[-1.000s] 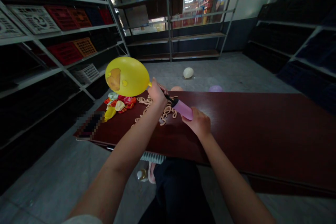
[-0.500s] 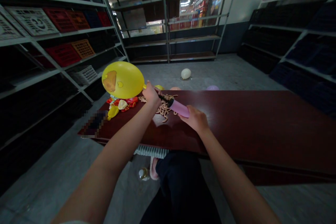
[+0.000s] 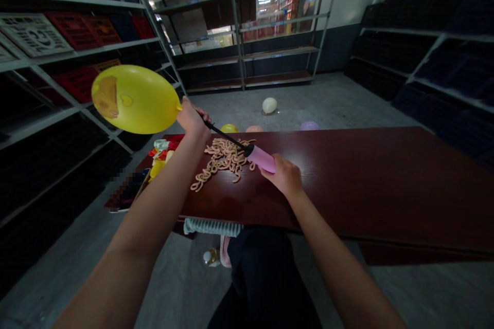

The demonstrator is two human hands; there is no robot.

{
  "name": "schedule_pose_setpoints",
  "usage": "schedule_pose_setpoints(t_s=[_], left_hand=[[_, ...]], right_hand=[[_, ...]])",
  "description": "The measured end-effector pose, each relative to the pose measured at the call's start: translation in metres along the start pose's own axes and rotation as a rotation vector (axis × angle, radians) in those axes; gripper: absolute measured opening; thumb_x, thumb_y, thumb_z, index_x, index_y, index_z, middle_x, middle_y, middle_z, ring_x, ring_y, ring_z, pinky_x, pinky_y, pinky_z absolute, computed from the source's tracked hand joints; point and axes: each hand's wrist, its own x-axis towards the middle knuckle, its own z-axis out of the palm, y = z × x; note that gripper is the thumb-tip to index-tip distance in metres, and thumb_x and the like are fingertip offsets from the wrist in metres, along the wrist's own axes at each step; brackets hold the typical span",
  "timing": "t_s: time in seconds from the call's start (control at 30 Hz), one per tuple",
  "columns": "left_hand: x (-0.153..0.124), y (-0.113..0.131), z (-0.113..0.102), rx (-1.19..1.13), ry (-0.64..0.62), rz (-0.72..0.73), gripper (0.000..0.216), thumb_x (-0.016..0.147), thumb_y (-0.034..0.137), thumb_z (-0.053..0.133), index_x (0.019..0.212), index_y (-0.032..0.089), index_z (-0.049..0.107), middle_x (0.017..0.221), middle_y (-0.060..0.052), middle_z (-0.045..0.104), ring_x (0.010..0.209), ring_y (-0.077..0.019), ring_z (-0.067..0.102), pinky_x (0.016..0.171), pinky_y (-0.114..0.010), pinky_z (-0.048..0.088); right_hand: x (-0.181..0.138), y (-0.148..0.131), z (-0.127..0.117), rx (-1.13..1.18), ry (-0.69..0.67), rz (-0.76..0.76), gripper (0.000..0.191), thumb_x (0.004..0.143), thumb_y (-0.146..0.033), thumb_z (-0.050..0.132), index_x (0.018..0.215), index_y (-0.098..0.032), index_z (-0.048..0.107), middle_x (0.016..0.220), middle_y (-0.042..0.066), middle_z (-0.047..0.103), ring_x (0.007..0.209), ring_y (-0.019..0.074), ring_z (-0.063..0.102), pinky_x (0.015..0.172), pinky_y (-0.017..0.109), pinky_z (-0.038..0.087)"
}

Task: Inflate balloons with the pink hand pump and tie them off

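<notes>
My left hand (image 3: pixel 193 117) is closed round the neck of an inflated yellow balloon (image 3: pixel 141 100) and the far end of a balloon pump. The balloon sticks out to the left, past the table's far left corner, and bears an orange-brown print. My right hand (image 3: pixel 284 175) grips the pump's pink body (image 3: pixel 261 158). A long black rod (image 3: pixel 226 135) shows between my hands. Under the pump, a pile of beige curled strips (image 3: pixel 226 157) lies on the dark red table (image 3: pixel 347 180). Left of the pile are uninflated balloons (image 3: pixel 158 167), partly hidden by my left forearm.
A dark, pixelated flat object (image 3: pixel 133 187) lies at the table's left end. On the floor beyond are a white balloon (image 3: pixel 269 105) and several others, partly hidden by the table. Shelves (image 3: pixel 239 51) line the room. A bottle (image 3: pixel 210 257) stands near my foot.
My left hand has moved left and up, away from my right hand, baring more of the black rod. The yellow balloon has shifted left with it and looks larger.
</notes>
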Motion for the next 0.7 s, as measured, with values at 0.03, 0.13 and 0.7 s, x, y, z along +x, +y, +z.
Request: schedule_pose_setpoints(t_s=[0.03, 0.13, 0.7], left_hand=[[-0.001, -0.005, 0.006, 0.005, -0.01, 0.001, 0.052, 0.097, 0.048, 0.056, 0.059, 0.022, 0.032, 0.041, 0.006, 0.032, 0.03, -0.0073, 0.028, 0.033, -0.021, 0.022], [-0.007, -0.028, 0.022, 0.032, -0.056, -0.03, 0.053, 0.095, 0.052, 0.058, 0.06, 0.022, 0.033, 0.041, 0.006, 0.032, 0.03, -0.0072, 0.029, 0.033, -0.022, 0.021], [-0.064, -0.107, 0.011, 0.099, -0.141, -0.189, 0.059, 0.095, 0.06, 0.054, 0.057, 0.022, 0.029, 0.041, 0.006, 0.029, 0.03, -0.0066, 0.027, 0.034, -0.022, 0.021]], right_hand=[[0.001, 0.001, 0.0, 0.002, -0.003, 0.024, 0.033, 0.086, -0.051, 0.066, 0.093, -0.018, 0.064, 0.08, 0.007, 0.073, 0.069, 0.0194, 0.066, 0.059, 0.029, 0.034], [0.003, 0.002, 0.001, 0.014, -0.024, 0.078, 0.033, 0.087, -0.051, 0.064, 0.092, -0.018, 0.063, 0.08, 0.007, 0.073, 0.068, 0.0193, 0.066, 0.059, 0.029, 0.035], [0.006, 0.005, 0.001, 0.022, -0.102, 0.133, 0.04, 0.09, -0.057, 0.058, 0.098, -0.018, 0.062, 0.085, 0.01, 0.073, 0.073, 0.0219, 0.067, 0.061, 0.029, 0.035]])
